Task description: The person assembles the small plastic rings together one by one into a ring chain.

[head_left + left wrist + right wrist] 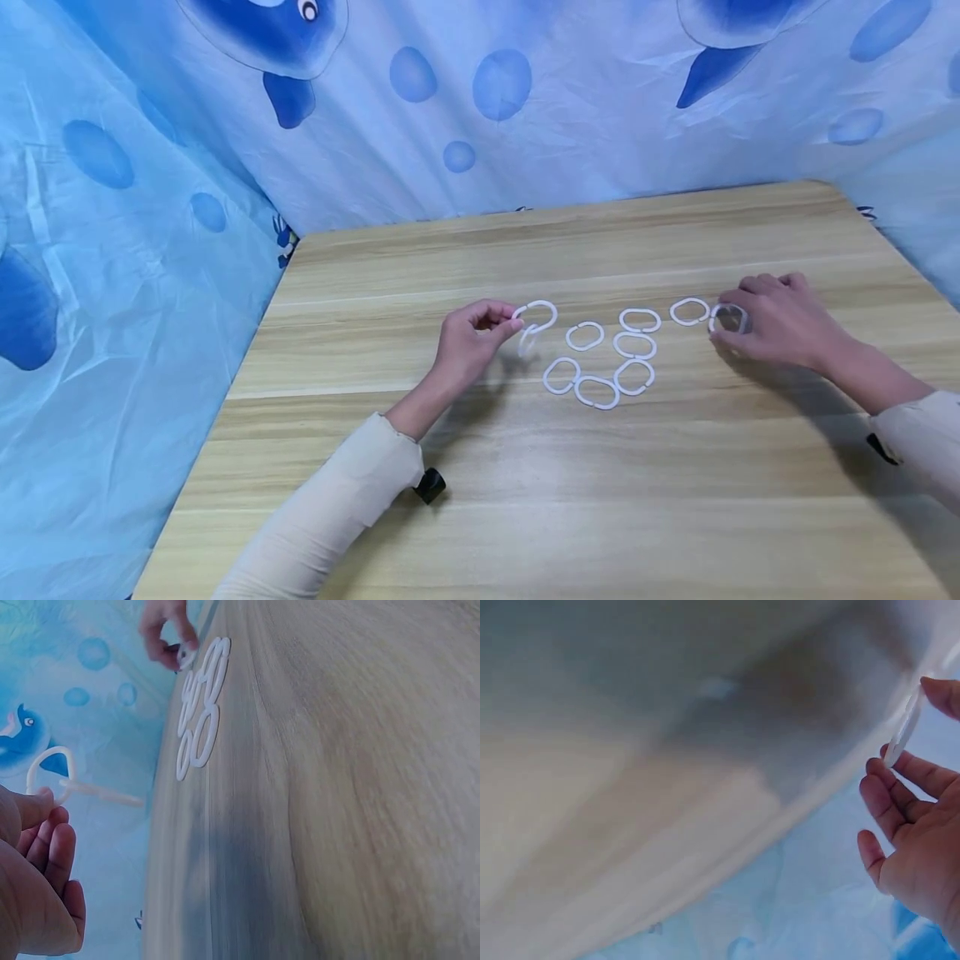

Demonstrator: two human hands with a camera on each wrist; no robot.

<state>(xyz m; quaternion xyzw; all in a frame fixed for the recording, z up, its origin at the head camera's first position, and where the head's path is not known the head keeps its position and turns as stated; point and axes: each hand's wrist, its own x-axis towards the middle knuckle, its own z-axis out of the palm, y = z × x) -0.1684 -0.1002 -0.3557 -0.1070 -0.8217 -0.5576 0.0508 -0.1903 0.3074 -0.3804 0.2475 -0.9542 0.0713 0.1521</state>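
My left hand pinches a white C-shaped plastic link between thumb and forefinger, raised above the table. A second white link hangs from it, hooked through the first. At the right, my right hand holds another white link by its edges between thumb and fingertips, close to the tabletop. Just left of that hand lies a loose link. Several more loose links lie flat between the two hands, some touching each other. Each shows small gaps in its oval.
The wood-grain table spreads under both hands. Behind it hangs a blue curtain printed with whales and bubbles, and it continues down the left side. A small black object sits at the left sleeve's cuff.
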